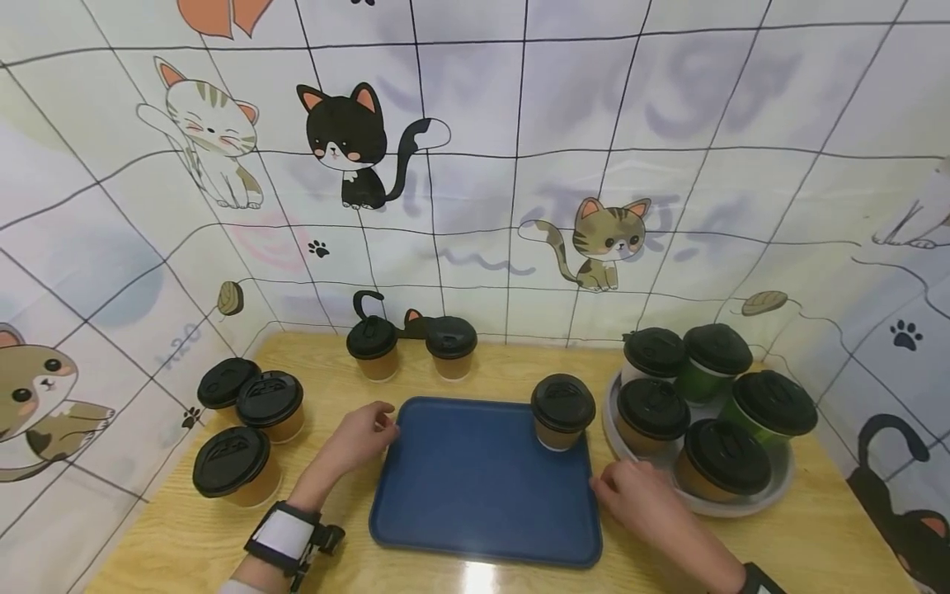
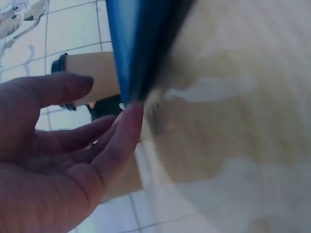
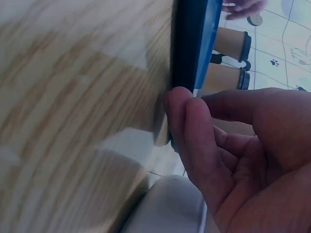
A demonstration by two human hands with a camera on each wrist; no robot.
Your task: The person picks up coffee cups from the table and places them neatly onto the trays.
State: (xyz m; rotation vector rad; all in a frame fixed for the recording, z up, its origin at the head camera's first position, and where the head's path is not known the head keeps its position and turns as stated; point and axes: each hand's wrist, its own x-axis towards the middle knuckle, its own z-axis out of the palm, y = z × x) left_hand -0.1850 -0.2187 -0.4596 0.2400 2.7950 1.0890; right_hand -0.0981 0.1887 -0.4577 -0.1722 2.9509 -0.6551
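A blue rectangular tray (image 1: 482, 487) lies on the table between my hands. One brown paper cup with a black lid (image 1: 562, 411) stands upright on its back right part. My left hand (image 1: 361, 437) is at the tray's left edge; in the left wrist view a fingertip (image 2: 131, 114) touches the rim, with the thumb apart from it. At the right edge, my right hand (image 1: 638, 495) pinches the tray's rim between thumb and fingers, as the right wrist view shows. The cup's contents are hidden by its lid.
A round white tray (image 1: 779, 483) at the right holds several lidded cups, some brown, some green. Two brown cups (image 1: 373, 351) stand at the back by the cat-printed wall covering (image 1: 475, 206). Three more brown cups (image 1: 256, 483) stand at the left of the wooden table (image 1: 334, 536).
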